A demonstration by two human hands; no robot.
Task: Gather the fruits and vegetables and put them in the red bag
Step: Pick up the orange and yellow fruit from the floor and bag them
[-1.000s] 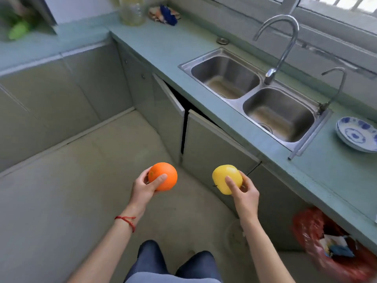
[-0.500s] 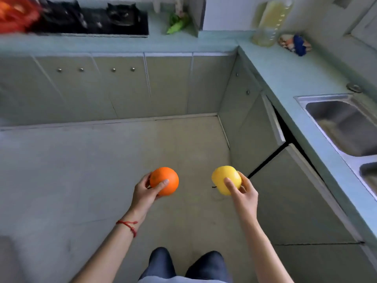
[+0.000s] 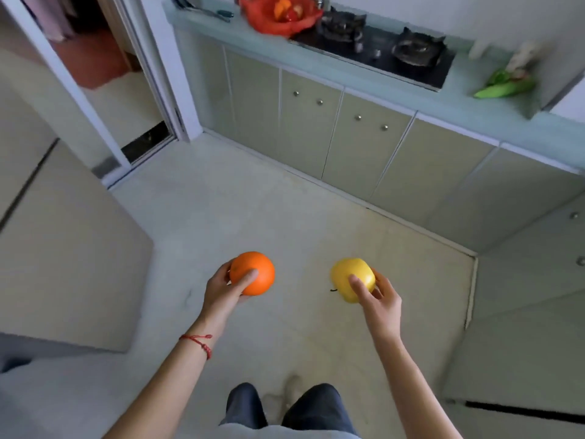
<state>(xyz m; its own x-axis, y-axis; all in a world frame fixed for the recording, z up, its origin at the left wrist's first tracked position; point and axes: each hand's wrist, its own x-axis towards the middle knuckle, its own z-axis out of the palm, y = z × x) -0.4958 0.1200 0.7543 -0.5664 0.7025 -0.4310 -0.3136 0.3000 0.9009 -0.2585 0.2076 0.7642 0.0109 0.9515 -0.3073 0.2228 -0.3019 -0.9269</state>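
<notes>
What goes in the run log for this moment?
left hand: holds orange | right hand: holds yellow apple | red bag: on counter, far

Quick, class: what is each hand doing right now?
Left hand: grip closed around the orange.
Right hand: grip closed around the yellow apple.

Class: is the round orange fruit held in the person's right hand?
No: the left hand grips the round orange fruit.
</notes>
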